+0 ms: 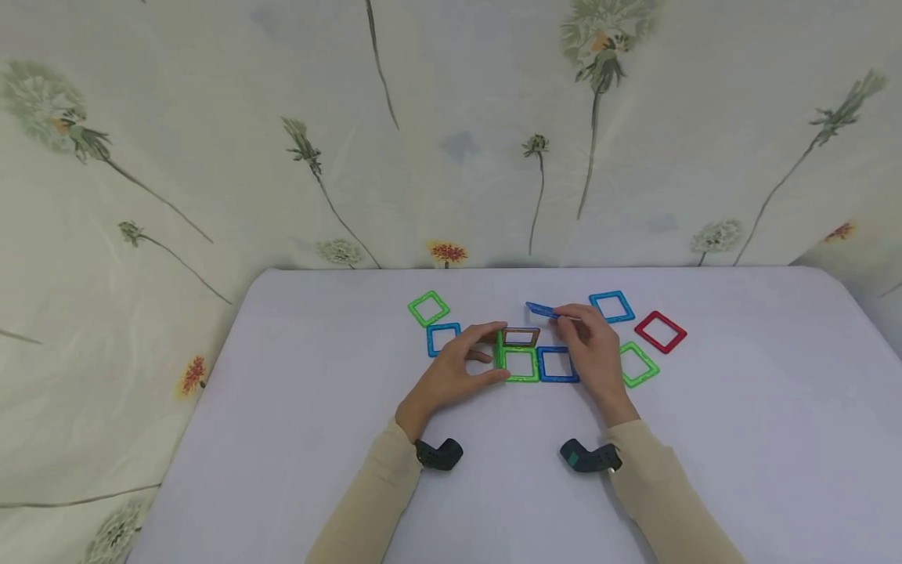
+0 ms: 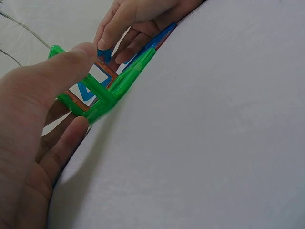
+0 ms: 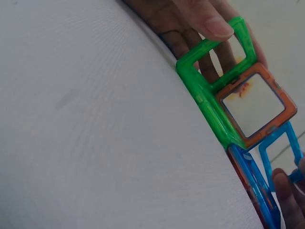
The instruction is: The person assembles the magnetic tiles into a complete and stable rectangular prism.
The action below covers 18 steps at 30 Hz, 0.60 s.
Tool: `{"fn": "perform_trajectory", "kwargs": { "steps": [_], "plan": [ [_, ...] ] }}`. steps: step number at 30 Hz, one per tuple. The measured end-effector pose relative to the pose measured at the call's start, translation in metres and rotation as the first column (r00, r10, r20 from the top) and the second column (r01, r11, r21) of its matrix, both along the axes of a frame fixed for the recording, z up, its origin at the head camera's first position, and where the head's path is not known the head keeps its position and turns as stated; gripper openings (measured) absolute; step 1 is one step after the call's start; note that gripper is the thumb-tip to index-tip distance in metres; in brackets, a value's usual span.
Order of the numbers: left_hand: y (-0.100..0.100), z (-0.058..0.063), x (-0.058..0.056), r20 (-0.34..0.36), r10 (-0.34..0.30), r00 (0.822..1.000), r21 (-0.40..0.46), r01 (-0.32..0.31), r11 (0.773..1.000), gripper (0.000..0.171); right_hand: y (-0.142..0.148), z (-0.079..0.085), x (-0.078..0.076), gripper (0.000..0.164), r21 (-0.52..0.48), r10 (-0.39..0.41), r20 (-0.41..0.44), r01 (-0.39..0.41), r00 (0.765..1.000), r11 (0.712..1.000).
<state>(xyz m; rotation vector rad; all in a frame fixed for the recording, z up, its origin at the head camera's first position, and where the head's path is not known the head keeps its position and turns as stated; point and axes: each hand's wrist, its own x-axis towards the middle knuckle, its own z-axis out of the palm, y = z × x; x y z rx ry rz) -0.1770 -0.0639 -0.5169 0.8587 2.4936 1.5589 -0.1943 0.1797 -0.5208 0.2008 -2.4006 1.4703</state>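
Observation:
Between the thumb and fingers of my left hand [image 1: 458, 366] is an upright green square frame tile [image 2: 97, 86]. It stands at the left edge of a flat green square tile [image 1: 521, 379]. An orange square tile [image 3: 281, 94] rises along that flat tile's back edge. Against the flat tile's right side lies a dark blue square tile [image 1: 559, 379], a reddish edge showing beside it in the wrist views. My right hand [image 1: 595, 352] pinches a lighter blue square tile [image 3: 267, 164], raised and tilted, just right of the orange one.
Left of the structure lie a green tile [image 1: 428, 321] and a blue tile [image 1: 431, 341]. On the right are a blue tile [image 1: 611, 294], a red tile [image 1: 672, 341] and a green tile [image 1: 640, 381]. A flowered cloth [image 1: 451, 172] hangs behind the white table [image 1: 507, 501].

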Motion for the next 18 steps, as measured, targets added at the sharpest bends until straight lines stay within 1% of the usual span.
{"fn": "perform_trajectory", "kwargs": {
  "steps": [6,10,18],
  "plan": [
    [0.0002,0.0011,0.0001,-0.009,-0.006,1.000,0.002,0.006,1.000,0.069,-0.0001,0.0012,0.0022,0.023,-0.073,-0.001,-0.029,-0.001,1.000,0.997],
    [0.0005,0.0016,0.0000,-0.013,-0.010,1.000,0.000,0.010,1.000,0.068,-0.0003,0.0031,0.0037,0.023,-0.097,-0.019,-0.032,0.016,0.999,0.995],
    [0.0013,0.0019,-0.0008,-0.018,-0.013,1.000,-0.004,0.013,1.000,0.069,0.0012,0.0048,0.0049,0.023,-0.102,-0.053,-0.013,0.051,0.999,0.993]
  ]
}}
